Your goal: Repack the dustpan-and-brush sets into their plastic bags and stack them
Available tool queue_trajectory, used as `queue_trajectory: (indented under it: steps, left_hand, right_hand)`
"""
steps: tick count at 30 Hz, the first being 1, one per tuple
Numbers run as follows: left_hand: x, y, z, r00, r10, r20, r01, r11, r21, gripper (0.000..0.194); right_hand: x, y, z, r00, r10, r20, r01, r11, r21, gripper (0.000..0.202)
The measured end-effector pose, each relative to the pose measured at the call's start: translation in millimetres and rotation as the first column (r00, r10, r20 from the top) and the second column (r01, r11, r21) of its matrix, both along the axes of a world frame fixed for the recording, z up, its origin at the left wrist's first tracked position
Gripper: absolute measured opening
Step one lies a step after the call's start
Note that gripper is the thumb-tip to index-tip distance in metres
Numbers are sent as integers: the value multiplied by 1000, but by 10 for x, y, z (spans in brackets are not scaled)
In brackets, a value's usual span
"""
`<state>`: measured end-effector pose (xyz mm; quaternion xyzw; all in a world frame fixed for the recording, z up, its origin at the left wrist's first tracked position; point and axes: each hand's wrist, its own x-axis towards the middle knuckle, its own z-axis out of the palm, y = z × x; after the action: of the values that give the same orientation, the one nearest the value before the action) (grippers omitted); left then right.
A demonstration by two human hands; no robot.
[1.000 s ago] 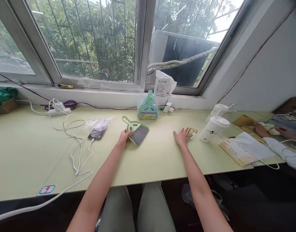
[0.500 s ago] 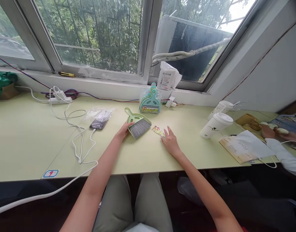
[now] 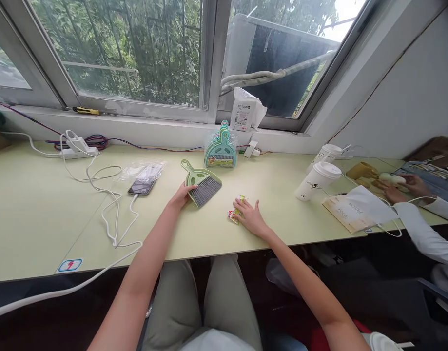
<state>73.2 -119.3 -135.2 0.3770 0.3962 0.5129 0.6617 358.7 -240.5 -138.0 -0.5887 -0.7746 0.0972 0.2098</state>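
A green dustpan point(image 3: 190, 171) lies on the table with a grey-bristled brush point(image 3: 206, 192) nested in it. My left hand point(image 3: 180, 196) grips its left edge, the thumb over the top. To the right, my right hand point(image 3: 253, 218) rests with fingers spread on a small printed card point(image 3: 232, 216). The hand covers the middle of that card, so only its two ends show. Behind them, against the wall, stands a stack of dustpan sets point(image 3: 221, 150) in clear wrap, the front one turquoise with a printed label.
At left lie a phone point(image 3: 142, 186), clear plastic bags point(image 3: 145, 170), white cables point(image 3: 114, 234) and a power strip point(image 3: 79, 152). White lidded cups point(image 3: 317, 181) and a paper bag point(image 3: 359, 209) stand to the right. Beyond them, a co-worker's hands point(image 3: 392, 191) handle pale round things.
My right hand has turned the card from lying nearly crosswise to a steeper angle and drawn it slightly nearer me. My left hand keeps its hold on the dustpan. The view has shifted somewhat right.
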Motion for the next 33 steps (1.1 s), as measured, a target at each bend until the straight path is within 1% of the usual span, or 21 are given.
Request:
queue_trajectory:
  steps: [2, 4, 5, 7, 8, 9, 11, 12, 13, 14, 16, 18, 20, 22, 24, 26, 28, 29, 30, 31, 33]
  left_hand:
    - [11, 2, 4, 1000, 6, 15, -6, 1000, 1, 55]
    - [23, 2, 5, 999, 12, 34, -12, 1000, -1, 55]
    - [30, 4, 6, 999, 20, 39, -20, 1000, -9, 54]
    - [45, 8, 7, 999, 37, 36, -36, 999, -36, 51]
    - [51, 8, 10, 999, 38, 36, -36, 998, -48, 49]
    - [54, 6, 15, 999, 35, 40, -33, 998, -56, 47]
    - [50, -8, 33, 997, 31, 64, -28, 999, -46, 44]
    - [42, -21, 46, 996, 34, 79, -31, 999, -32, 43]
    - [30, -34, 59, 995, 39, 92, -37, 999, -20, 42]
    - [16, -47, 70, 994, 44, 102, -43, 999, -8, 41]
    - [-13, -59, 79, 993, 52, 105, -53, 999, 8, 41]
    - [-31, -44, 63, 994, 61, 93, -63, 998, 25, 44]
    - [-28, -11, 29, 994, 72, 88, -76, 996, 52, 50]
    - [-5, 20, -5, 993, 70, 99, -79, 993, 93, 57]
    - [20, 35, -25, 993, 53, 109, -67, 990, 125, 62]
    - [29, 32, -22, 993, 46, 110, -60, 990, 126, 63]
    - [20, 17, -3, 993, 52, 110, -64, 993, 104, 61]
    - [10, 8, 8, 992, 56, 110, -67, 993, 96, 61]
    - [-1, -1, 19, 992, 54, 110, -64, 993, 97, 61]
    - [-12, -10, 29, 993, 47, 109, -58, 993, 102, 60]
    - [-27, -25, 46, 995, 19, 96, -31, 992, 125, 60]
  right_hand:
    - [18, -3, -39, 1000, -1, -17, 1, 1000, -19, 35]
    - [47, 87, -17, 995, -73, -72, 72, 997, -12, 30]
    - [52, 169, 30, 987, -114, -114, 111, 993, -30, 29]
    - [0, 384, 190, 957, -176, -230, 156, 982, -104, 32]
    - [-73, 502, 286, 936, -188, -297, 150, 978, -144, 35]
    - [-182, 616, 376, 915, -182, -361, 138, 980, -145, 40]
    - [-501, 795, 491, 891, -125, -437, 133, 991, -12, 44]
    - [-694, 848, 500, 900, -100, -423, 133, 990, 49, 47]
    - [-893, 876, 475, 922, -63, -381, 104, 991, 87, 50]
    - [-1083, 880, 423, 946, -20, -322, 51, 995, 87, 54]
    - [-1390, 842, 272, 973, 50, -225, -56, 998, -16, 59]
    - [-1556, 786, 126, 980, 56, -189, -76, 992, -97, 61]
    - [-1589, 738, 41, 977, 55, -205, -82, 989, -124, 61]
    - [-1551, 707, 23, 969, 44, -243, -74, 991, -115, 60]
    - [-1505, 699, 41, 960, 4, -280, -29, 996, -88, 59]
    - [-1471, 717, 59, 944, -62, -324, 54, 998, -32, 59]
    - [-1438, 757, 61, 899, -142, -414, 164, 986, 20, 61]
    - [-1417, 782, 55, 853, -173, -493, 209, 978, 18, 64]
    - [-1395, 809, 45, 783, -196, -590, 228, 973, -20, 68]
    - [-1371, 836, 32, 689, -213, -693, 212, 973, -88, 73]
    - [-1326, 883, 4, 457, -248, -854, 69, 967, -244, 73]
